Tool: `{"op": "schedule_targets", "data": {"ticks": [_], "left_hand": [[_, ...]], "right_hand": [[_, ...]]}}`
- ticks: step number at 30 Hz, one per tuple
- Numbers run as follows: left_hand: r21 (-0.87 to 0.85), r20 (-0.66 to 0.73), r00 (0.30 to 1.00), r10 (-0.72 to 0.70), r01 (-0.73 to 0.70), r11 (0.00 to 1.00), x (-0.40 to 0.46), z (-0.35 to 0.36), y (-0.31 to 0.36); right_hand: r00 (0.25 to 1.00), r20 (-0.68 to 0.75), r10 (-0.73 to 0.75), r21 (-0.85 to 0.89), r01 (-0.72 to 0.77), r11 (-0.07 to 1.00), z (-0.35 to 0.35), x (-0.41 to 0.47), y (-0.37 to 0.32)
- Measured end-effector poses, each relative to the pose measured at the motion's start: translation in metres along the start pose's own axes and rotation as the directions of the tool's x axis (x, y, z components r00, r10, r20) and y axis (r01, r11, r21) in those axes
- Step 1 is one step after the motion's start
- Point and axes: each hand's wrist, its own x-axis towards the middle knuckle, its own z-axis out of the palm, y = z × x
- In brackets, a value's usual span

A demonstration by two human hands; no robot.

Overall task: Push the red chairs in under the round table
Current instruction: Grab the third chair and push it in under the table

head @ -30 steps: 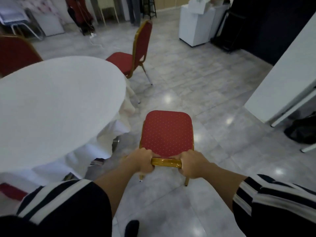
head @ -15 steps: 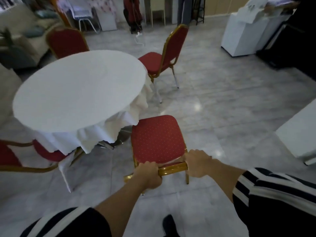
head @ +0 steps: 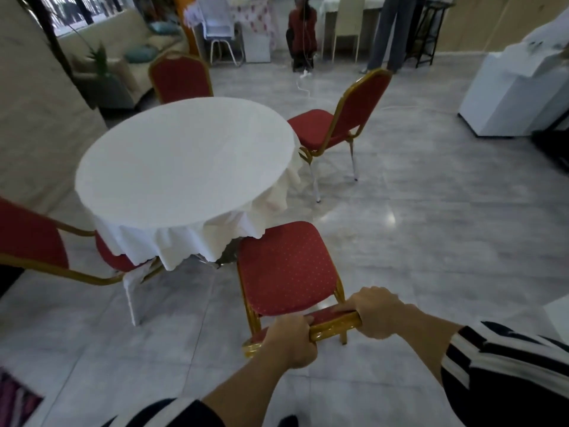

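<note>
Hands (head: 332, 331) gripping chair (head: 284, 266), tablecloth (head: 215, 238) ahead

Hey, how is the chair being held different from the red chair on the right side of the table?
The held chair has both the left hand and right hand gripping its backrest top; the right-side chair stands untouched. The held chair's seat front meets the tablecloth; the right-side chair's seat is nearly all clear of it. Both are red with gold frames.

Bare forearms, short black sleeves (head: 508, 369) with white stripes, dark shoe toe (head: 288, 421) below
</note>
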Motion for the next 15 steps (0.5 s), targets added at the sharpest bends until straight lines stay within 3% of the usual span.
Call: {"op": "schedule_targets", "data": {"ticks": [15], "left_hand": [[-0.167,-0.053,0.977,-0.205,0.193,0.967,0.016,0.015,0.088]], "right_hand": [[0.959,0.038,-0.282,-0.082,0.284,0.955,-0.03,-0.005,0.078]]}}
